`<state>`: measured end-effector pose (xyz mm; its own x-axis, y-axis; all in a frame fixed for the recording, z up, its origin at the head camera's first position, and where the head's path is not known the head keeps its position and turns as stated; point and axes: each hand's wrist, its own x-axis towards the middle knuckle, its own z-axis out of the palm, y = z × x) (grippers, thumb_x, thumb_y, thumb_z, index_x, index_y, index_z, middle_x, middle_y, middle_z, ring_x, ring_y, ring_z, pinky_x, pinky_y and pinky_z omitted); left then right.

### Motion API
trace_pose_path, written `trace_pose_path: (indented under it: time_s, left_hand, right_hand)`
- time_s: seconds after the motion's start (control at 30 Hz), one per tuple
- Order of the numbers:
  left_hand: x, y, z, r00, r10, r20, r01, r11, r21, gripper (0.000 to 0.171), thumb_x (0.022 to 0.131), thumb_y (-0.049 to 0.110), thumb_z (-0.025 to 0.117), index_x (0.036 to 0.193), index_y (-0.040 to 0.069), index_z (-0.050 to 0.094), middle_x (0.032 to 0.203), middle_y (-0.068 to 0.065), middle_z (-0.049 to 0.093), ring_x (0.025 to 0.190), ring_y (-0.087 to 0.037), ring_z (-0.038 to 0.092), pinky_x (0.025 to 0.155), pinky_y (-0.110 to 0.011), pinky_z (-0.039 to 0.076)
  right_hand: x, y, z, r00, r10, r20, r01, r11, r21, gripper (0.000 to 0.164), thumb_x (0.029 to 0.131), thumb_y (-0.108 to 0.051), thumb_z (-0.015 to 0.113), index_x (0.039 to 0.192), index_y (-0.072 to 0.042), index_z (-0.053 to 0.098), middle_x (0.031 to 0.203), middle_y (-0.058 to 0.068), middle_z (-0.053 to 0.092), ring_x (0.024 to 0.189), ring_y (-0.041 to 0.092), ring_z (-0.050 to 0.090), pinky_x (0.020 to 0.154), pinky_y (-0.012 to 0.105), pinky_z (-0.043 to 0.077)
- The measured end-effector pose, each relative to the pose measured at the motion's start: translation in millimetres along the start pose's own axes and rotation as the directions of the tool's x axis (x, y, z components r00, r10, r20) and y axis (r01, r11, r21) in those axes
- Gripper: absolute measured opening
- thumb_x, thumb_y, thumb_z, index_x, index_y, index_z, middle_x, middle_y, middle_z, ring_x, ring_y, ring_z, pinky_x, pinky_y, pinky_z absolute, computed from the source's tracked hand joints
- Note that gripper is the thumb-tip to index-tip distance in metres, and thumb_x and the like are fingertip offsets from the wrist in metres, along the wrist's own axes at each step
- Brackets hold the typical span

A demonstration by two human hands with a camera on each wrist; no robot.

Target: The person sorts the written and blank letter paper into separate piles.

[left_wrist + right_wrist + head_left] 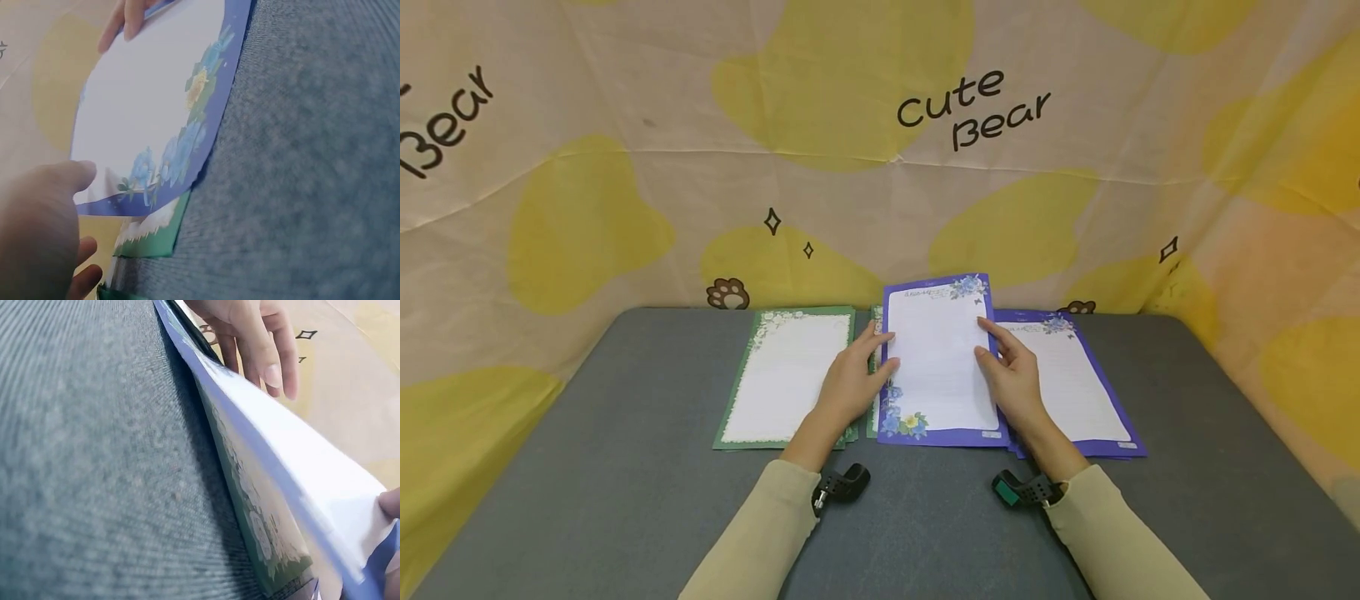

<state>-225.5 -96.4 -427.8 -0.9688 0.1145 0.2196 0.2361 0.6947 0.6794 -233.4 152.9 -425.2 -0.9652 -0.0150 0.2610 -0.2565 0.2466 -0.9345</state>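
Note:
A purple-bordered sheet of writing paper [936,358] with blue flowers is lifted at an angle in the middle. My right hand [1017,379] grips its right edge, thumb [390,503] on the white face, other fingers partly hidden behind. At the left edge is my left hand [847,379]; its thumb [78,175] lies over the white face while the extended fingers stay loose. A green-bordered pile of paper [793,375] lies left of it. Under the lifted sheet, a green-bordered sheet [256,506] shows partly. Another purple-bordered pile [1075,383] lies behind my right forearm.
The papers are near the back edge of a grey table [587,467]. Behind it hangs a cream and yellow cloth [820,100] with printed lettering. Dark wrist straps [842,483] jut inward from both sleeves.

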Motion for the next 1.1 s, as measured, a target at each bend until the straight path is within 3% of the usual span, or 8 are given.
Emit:
trace_pose_path:
  time_s: [0.13, 0.3, 0.4, 0.57, 0.67, 0.8, 0.9, 1.1]
  left_hand:
    - [0.2, 0.3, 0.3, 0.998, -0.044, -0.043, 0.042, 0.997, -0.058, 0.039, 0.099, 0.032, 0.065, 0.137, 0.022, 0.065, 0.148, -0.008, 0.058, 0.118, -0.035, 0.065, 0.097, -0.05, 0.053]
    - [0.7, 2.2, 0.2, 0.995, -0.06, -0.076, 0.048, 0.988, -0.144, 0.034, 0.098, 0.028, 0.068, 0.131, 0.019, 0.07, 0.134, -0.005, 0.069, 0.117, -0.029, 0.066, 0.097, -0.048, 0.054]
    - [1.2, 2.9, 0.4, 0.994, -0.028, -0.106, 0.007, 0.981, -0.192, 0.031, 0.096, 0.023, 0.071, 0.126, 0.015, 0.072, 0.124, -0.006, 0.072, 0.113, -0.024, 0.068, 0.093, -0.042, 0.056]
    - [1.8, 4.6, -0.2, 0.985, 0.024, -0.173, -0.069, 0.964, -0.258, 0.025, 0.093, 0.012, 0.073, 0.118, 0.009, 0.076, 0.109, -0.008, 0.074, 0.085, -0.019, 0.068, 0.074, -0.027, 0.056]
    - [1.4, 5.9, -1.9, 0.979, 0.038, -0.2, -0.097, 0.952, -0.291, 0.023, 0.092, 0.008, 0.073, 0.115, 0.007, 0.077, 0.107, -0.009, 0.074, 0.079, -0.016, 0.066, 0.069, -0.021, 0.054]
    - [0.6, 10.8, -2.9, 0.978, 0.041, -0.206, -0.109, 0.939, -0.327, 0.023, 0.092, 0.007, 0.073, 0.114, 0.008, 0.078, 0.109, -0.009, 0.074, 0.074, -0.013, 0.063, 0.066, -0.018, 0.052]
    - [-0.5, 17.4, -1.9, 0.98, 0.047, -0.192, -0.111, 0.934, -0.339, 0.024, 0.093, 0.008, 0.073, 0.116, 0.009, 0.077, 0.111, -0.009, 0.073, 0.072, -0.011, 0.059, 0.063, -0.017, 0.049]
    - [-3.1, 34.9, -0.1, 0.981, 0.081, -0.174, -0.134, 0.939, -0.317, 0.025, 0.092, 0.008, 0.073, 0.117, 0.009, 0.077, 0.117, -0.007, 0.073, 0.07, -0.01, 0.056, 0.06, -0.016, 0.048]
  right_hand:
    - [0, -5, -2, 1.0, 0.01, -0.007, -0.01, 1.0, 0.009, 0.047, 0.103, -0.006, 0.056, 0.149, -0.012, 0.052, 0.157, 0.009, 0.047, 0.082, -0.002, 0.052, 0.054, 0.015, 0.036]
    - [0, -11, -4, 0.999, 0.032, -0.007, -0.032, 0.999, 0.013, 0.047, 0.103, -0.006, 0.055, 0.149, -0.014, 0.052, 0.159, 0.005, 0.045, 0.135, 0.009, 0.05, 0.08, 0.003, 0.046]
    - [0, -14, -6, 0.999, 0.043, -0.003, -0.043, 0.999, -0.004, 0.047, 0.103, -0.007, 0.056, 0.149, -0.015, 0.052, 0.159, 0.004, 0.045, 0.145, 0.016, 0.044, 0.09, 0.002, 0.044]
    - [2, -16, -12, 0.999, 0.043, 0.002, -0.043, 0.998, -0.051, 0.047, 0.101, -0.008, 0.059, 0.147, -0.015, 0.055, 0.156, 0.008, 0.049, 0.103, 0.008, 0.062, 0.057, 0.011, 0.04]
    - [4, -20, -15, 0.998, 0.055, 0.01, -0.054, 0.995, -0.088, 0.047, 0.1, -0.009, 0.061, 0.146, -0.015, 0.056, 0.155, 0.01, 0.05, 0.079, 0.002, 0.056, 0.052, 0.014, 0.038]
    - [6, -22, -23, 0.993, 0.115, 0.011, -0.112, 0.984, -0.136, 0.045, 0.101, -0.013, 0.061, 0.146, -0.015, 0.057, 0.155, 0.009, 0.051, 0.104, 0.014, 0.07, 0.083, 0.015, 0.056]
    - [7, -21, -31, 0.987, 0.161, -0.012, -0.161, 0.972, -0.17, 0.043, 0.102, -0.014, 0.06, 0.144, -0.014, 0.058, 0.154, 0.009, 0.052, 0.131, 0.027, 0.06, 0.1, 0.022, 0.053]
    - [9, -30, -45, 0.99, 0.126, -0.061, -0.136, 0.967, -0.216, 0.039, 0.101, -0.015, 0.062, 0.14, -0.011, 0.063, 0.151, 0.014, 0.054, 0.116, 0.025, 0.068, 0.074, 0.008, 0.048]
